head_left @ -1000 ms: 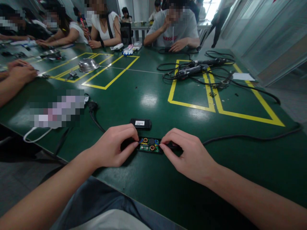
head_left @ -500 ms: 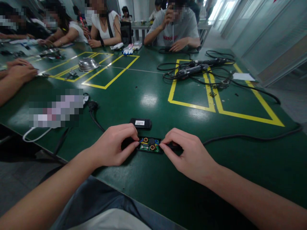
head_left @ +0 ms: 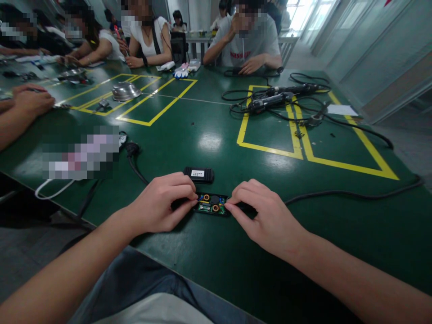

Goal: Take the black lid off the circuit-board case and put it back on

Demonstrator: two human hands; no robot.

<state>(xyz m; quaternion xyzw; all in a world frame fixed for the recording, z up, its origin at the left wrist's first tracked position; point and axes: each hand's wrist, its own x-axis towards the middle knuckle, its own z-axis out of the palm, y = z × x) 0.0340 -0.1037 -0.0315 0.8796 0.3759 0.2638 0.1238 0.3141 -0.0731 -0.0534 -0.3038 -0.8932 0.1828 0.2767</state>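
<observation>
A small black plastic case lies open on the table in front of me. Inside it sits a green circuit board with copper coils and coloured wires. My left hand is closed in a pinch at the case's left end. At the right end, the thumb and forefinger of my right hand also pinch; my fingertips hide exactly what they grip at each end. Just behind the case rests its black cover with a white label. A black cable runs off to the right from behind my right hand.
A black plug with its cord lies left of my hands, near a blurred-out pale object. Farther off are a metal bowl, corded black tools and yellow tape outlines on the green table. Other people sit around it.
Both hands keep their pinch at the ends of the case. The view has shifted very slightly; nothing else has visibly moved.
</observation>
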